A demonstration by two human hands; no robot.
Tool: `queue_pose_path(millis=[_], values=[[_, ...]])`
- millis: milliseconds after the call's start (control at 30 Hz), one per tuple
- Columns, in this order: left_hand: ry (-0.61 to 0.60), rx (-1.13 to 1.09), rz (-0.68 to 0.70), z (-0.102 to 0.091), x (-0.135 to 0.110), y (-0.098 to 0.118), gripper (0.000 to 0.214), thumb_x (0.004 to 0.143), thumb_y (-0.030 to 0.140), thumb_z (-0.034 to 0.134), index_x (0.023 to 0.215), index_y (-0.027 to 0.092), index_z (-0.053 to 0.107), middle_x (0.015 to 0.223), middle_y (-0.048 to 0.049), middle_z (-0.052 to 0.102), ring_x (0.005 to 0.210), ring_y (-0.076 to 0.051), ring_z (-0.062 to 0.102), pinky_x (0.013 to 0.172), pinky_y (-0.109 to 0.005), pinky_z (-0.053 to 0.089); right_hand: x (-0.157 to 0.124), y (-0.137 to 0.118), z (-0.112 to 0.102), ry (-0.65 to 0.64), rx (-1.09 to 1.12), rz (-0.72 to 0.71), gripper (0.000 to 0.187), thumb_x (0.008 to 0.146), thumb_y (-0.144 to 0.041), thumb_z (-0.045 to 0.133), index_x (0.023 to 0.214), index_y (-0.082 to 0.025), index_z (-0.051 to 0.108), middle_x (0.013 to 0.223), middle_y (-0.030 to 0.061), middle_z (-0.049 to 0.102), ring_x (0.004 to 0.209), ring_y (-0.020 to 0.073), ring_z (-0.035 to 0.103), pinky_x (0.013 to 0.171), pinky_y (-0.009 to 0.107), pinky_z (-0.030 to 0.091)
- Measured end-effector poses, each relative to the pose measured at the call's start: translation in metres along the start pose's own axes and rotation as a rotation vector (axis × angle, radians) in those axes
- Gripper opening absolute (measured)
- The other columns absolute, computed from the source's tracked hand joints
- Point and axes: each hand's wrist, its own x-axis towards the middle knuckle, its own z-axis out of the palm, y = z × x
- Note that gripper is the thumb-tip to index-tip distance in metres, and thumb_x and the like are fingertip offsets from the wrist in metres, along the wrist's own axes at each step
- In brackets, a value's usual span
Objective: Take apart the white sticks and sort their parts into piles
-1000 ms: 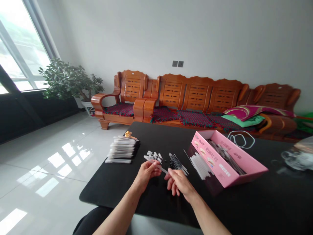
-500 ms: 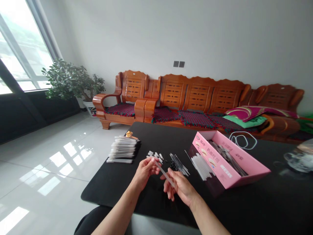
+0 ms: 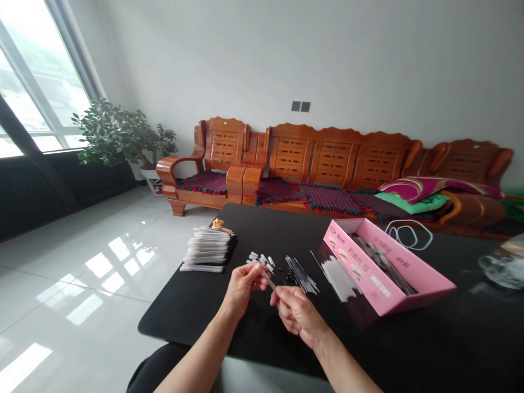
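The left hand (image 3: 243, 286) pinches the far end of a slim clear tube (image 3: 268, 279) between thumb and fingertips, the other fingers loosely curled. The right hand (image 3: 298, 314) is closed on the near end, thumb against forefinger. Whether it also grips some small part there is too fine to make out. The tube hangs slanted just above the black table (image 3: 409, 349), near its front edge and between the two hands. It looks like thin hard plastic, so it is probably very light, stiff along its length and smooth enough to roll or slip between dry fingers. It would likely flex or crack if bent, so a fingertip pinch close to each end suits it better than a squeeze at the middle. Just beyond the hands lie a scatter of small white caps (image 3: 260, 258), a few tiny black bits (image 3: 289, 279) and a fan of thin black rods (image 3: 302, 274). All of them are loose and easily swept aside by a knuckle. Farther left sits a neat stack of capped white pens (image 3: 207, 251), close to the table's left edge. To the right, a bundle of white tubes (image 3: 338, 275) rests against the open pink box (image 3: 368, 284), which holds dark rods. A white cord loop (image 3: 409, 234) lies beyond the box. The near strip of table under the wrists is bare, and so is the stretch to the near right. The rounded near-left corner is close to the left forearm, so anything dropped there could roll off onto the tiled floor.
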Motion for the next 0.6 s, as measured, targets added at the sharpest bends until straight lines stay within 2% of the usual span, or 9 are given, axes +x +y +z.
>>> queue_pose_path(millis=[100,133,200,233,333,433,567,600], values=[[0.100,-0.056,0.026,-0.013,0.007,0.007,0.035,0.072,0.039,0.072,0.082,0.006,0.068,0.070,-0.0095,0.069,0.050,-0.008,0.059,0.049,-0.017,0.049,-0.004,-0.001,0.003,0.203,-0.554,-0.249,0.039,0.090,-0.049,0.042,0.071,-0.018,0.055,0.045,-0.0072,0.036,0.038,0.0061,0.029,0.043,0.022,0.022],[0.179,-0.097,0.058,-0.020,0.011,0.012,0.035,0.071,0.040,0.073,0.078,0.006,0.068,0.066,-0.0083,0.068,0.050,-0.008,0.058,0.048,-0.017,0.049,-0.007,-0.001,0.002,0.274,-0.756,-0.330,0.038,0.091,-0.046,0.041,0.069,-0.018,0.055,0.047,-0.0050,0.041,0.042,0.0073,0.035,0.047,0.023,0.024],[0.342,-0.160,0.158,-0.035,0.017,0.022,0.031,0.068,0.037,0.076,0.077,0.008,0.067,0.065,-0.0065,0.068,0.054,-0.008,0.060,0.051,-0.014,0.049,-0.012,0.001,-0.003,0.392,-1.071,-0.412,0.036,0.093,-0.040,0.039,0.069,-0.019,0.056,0.051,-0.0020,0.049,0.047,0.0094,0.044,0.053,0.025,0.026],[0.369,-0.153,0.174,-0.040,0.020,0.026,0.031,0.069,0.037,0.075,0.079,0.008,0.067,0.069,-0.0074,0.068,0.056,-0.008,0.061,0.053,-0.015,0.050,-0.014,0.001,-0.007,0.438,-1.161,-0.414,0.036,0.094,-0.039,0.037,0.070,-0.020,0.056,0.052,-0.0011,0.052,0.048,0.0105,0.047,0.054,0.025,0.026],[0.278,-0.047,0.142,-0.045,0.021,0.027,0.034,0.072,0.040,0.071,0.086,0.009,0.068,0.074,-0.0062,0.067,0.058,-0.009,0.061,0.053,-0.017,0.050,-0.015,-0.002,-0.023,0.527,-1.254,-0.369,0.034,0.094,-0.037,0.035,0.080,-0.022,0.062,0.061,0.0014,0.063,0.059,0.0146,0.059,0.057,0.025,0.031],[0.213,0.172,0.079,-0.038,0.020,0.013,0.035,0.072,0.042,0.069,0.083,0.009,0.069,0.065,-0.0018,0.062,0.050,-0.007,0.055,0.046,-0.016,0.046,-0.011,-0.012,-0.048,0.623,-1.334,-0.276,0.029,0.092,-0.036,0.038,0.091,-0.024,0.065,0.074,0.0033,0.069,0.074,0.0182,0.065,0.061,0.024,0.036],[0.224,0.618,0.028,-0.034,0.023,-0.009,0.027,0.076,0.039,0.061,0.079,0.012,0.066,0.054,0.0011,0.058,0.041,-0.009,0.053,0.035,-0.017,0.040,-0.008,-0.018,-0.092,0.855,-1.543,0.001,0.022,0.087,-0.032,0.047,0.085,-0.023,0.067,0.077,0.0064,0.071,0.074,0.0216,0.066,0.058,0.027,0.036],[0.237,0.720,0.022,-0.034,0.024,-0.013,0.024,0.077,0.036,0.059,0.080,0.013,0.065,0.052,0.0017,0.057,0.040,-0.010,0.053,0.035,-0.017,0.039,-0.007,-0.016,-0.102,0.857,-1.578,0.055,0.020,0.085,-0.030,0.049,0.082,-0.023,0.067,0.078,0.0065,0.071,0.075,0.0218,0.066,0.057,0.027,0.037]])
